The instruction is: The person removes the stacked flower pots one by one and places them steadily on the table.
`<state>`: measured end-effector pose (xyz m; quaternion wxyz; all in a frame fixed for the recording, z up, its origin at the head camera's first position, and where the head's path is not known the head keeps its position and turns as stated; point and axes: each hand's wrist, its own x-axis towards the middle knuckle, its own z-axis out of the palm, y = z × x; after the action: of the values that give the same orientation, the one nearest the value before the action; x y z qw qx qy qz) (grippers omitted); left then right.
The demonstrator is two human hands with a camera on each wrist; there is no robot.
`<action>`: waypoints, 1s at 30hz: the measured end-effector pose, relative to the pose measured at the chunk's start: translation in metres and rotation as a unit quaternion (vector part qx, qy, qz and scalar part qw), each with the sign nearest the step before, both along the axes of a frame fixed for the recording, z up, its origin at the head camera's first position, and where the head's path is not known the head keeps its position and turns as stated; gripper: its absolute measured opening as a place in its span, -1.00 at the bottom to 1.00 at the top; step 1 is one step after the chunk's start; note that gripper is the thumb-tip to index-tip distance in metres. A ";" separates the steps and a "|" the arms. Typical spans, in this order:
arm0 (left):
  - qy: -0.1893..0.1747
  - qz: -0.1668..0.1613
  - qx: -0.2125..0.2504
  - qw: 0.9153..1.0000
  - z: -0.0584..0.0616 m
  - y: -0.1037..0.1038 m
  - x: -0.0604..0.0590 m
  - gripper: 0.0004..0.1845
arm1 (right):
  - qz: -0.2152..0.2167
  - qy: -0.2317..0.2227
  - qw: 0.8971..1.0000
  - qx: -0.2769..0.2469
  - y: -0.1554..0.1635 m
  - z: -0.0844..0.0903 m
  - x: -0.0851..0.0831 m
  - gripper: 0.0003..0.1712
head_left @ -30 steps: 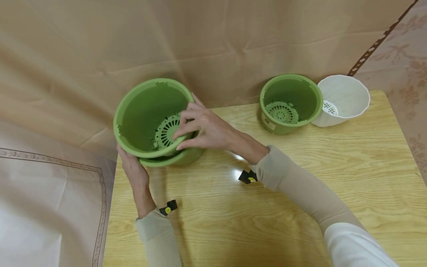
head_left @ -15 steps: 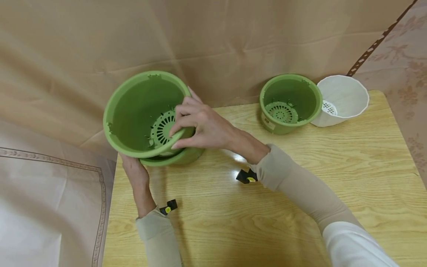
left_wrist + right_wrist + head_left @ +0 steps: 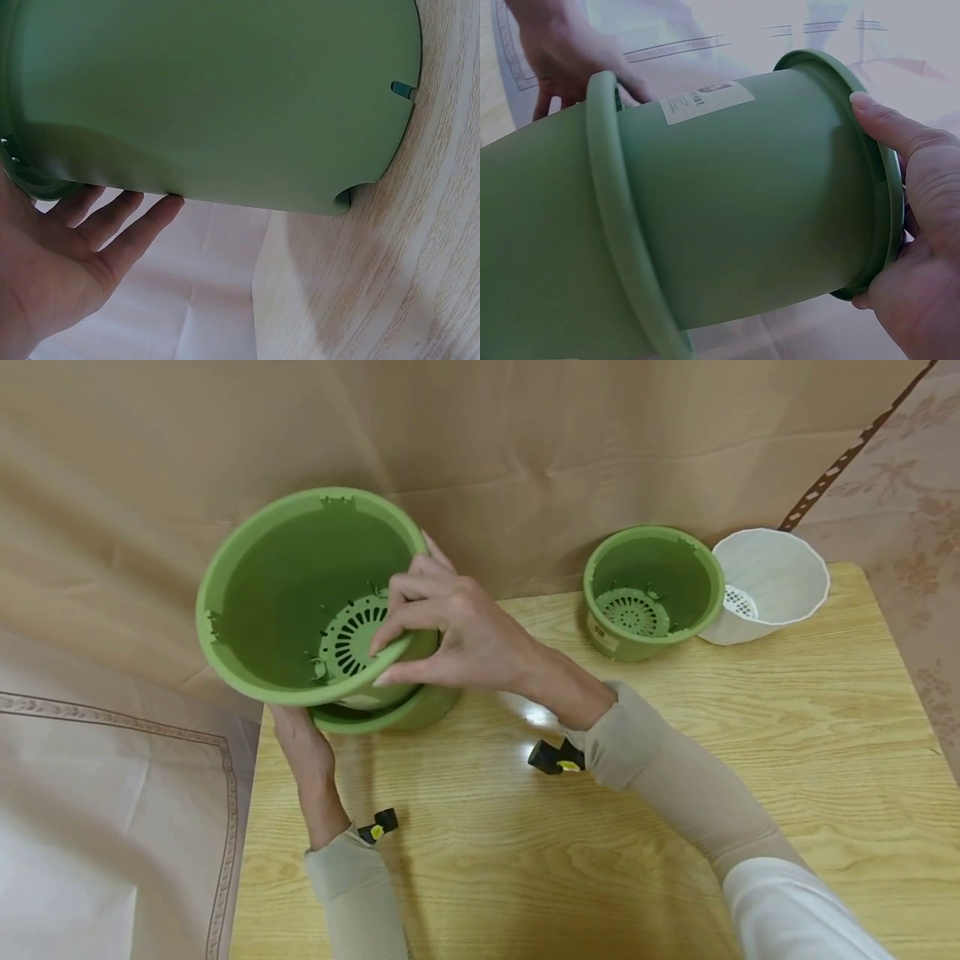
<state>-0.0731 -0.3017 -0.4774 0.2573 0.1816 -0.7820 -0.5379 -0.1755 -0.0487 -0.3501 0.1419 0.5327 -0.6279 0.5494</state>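
My right hand (image 3: 465, 631) pinches the near right rim of a green plastic flowerpot (image 3: 281, 560), thumb outside and fingers over the edge. This pot is tilted and partly inside a second green flowerpot (image 3: 429, 708) that stands on the table. In the right wrist view a long stretch of the upper pot's wall (image 3: 742, 202), with a paper label, shows above the lower pot's rim (image 3: 611, 172). Against the lower pot's left side rests my left hand (image 3: 303, 752); in the left wrist view its fingers (image 3: 142, 229) lie extended along the wall.
Another green flowerpot (image 3: 633, 614) with a slotted bottom stands at the back of the wooden table (image 3: 600, 860). Touching or close to its right side is a white pot (image 3: 780, 581). A beige cloth (image 3: 525, 468) hangs behind the table.
The upper green pot has risen out of the lower one and shifted up and left in the head view, with my right hand on its rim. The left hand has stayed in place.
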 end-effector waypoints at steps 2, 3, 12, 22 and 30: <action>0.002 -0.007 0.007 1.000 0.000 0.000 0.000 -0.54 | 0.000 -0.005 1.000 0.001 0.001 0.003 0.001 -0.76; 0.003 -0.009 0.011 1.000 0.000 0.000 0.000 -0.54 | 0.000 -0.008 1.000 0.001 0.002 0.005 0.001 -0.77; 0.004 -0.012 0.043 0.999 0.001 0.002 0.000 -0.53 | 0.001 0.016 0.999 -0.038 0.003 0.019 0.003 -0.72; 0.007 -0.014 0.048 0.999 0.002 0.003 -0.001 -0.53 | 0.001 0.033 0.998 -0.059 0.008 0.030 0.004 -0.71; 0.047 -0.024 0.039 0.998 -0.002 0.000 -0.002 -0.40 | -0.014 0.019 0.999 -0.045 0.020 0.034 0.004 -0.73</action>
<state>-0.0750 -0.3018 -0.4799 0.2739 0.1474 -0.7515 -0.5818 -0.1713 -0.0288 -0.3157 0.1854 0.5273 -0.6070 0.5650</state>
